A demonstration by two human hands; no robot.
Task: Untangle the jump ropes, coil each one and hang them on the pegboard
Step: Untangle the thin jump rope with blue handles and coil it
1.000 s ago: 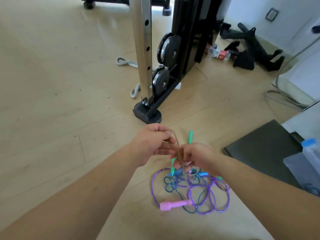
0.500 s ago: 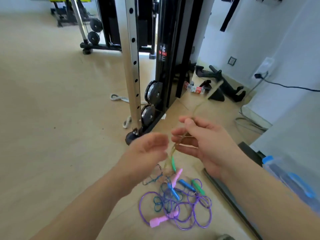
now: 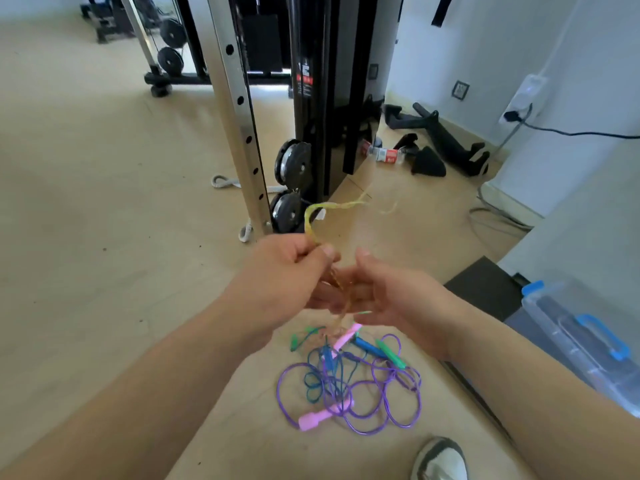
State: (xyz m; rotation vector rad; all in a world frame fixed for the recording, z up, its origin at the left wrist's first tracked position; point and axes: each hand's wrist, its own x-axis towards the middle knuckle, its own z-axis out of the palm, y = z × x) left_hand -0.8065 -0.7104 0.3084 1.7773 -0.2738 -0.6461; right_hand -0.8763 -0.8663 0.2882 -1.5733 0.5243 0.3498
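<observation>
A tangle of jump ropes lies on the wooden floor below my hands: a purple rope (image 3: 384, 407) with pink handles (image 3: 318, 415), a dark blue rope (image 3: 317, 384) with blue handles, and green handles (image 3: 389, 353). My left hand (image 3: 287, 268) pinches a yellowish translucent rope (image 3: 313, 214) that loops up above it and blurs to the right. That rope runs down between my hands to the pile. My right hand (image 3: 384, 291) is beside it with straight fingers, the rope passing along them. No pegboard is in view.
A steel upright (image 3: 239, 109) and black weight machine (image 3: 322, 98) with plates stand just ahead. A dark mat (image 3: 485, 289) and a clear bin with blue latches (image 3: 581, 337) lie on the right. Black attachments and a bottle lie by the wall. My shoe (image 3: 441, 459) is at the bottom.
My left hand has risen and now pinches the yellowish rope, which forms a loop above it. My right hand let go of the rope's upper part and dropped lower, fingers straight.
</observation>
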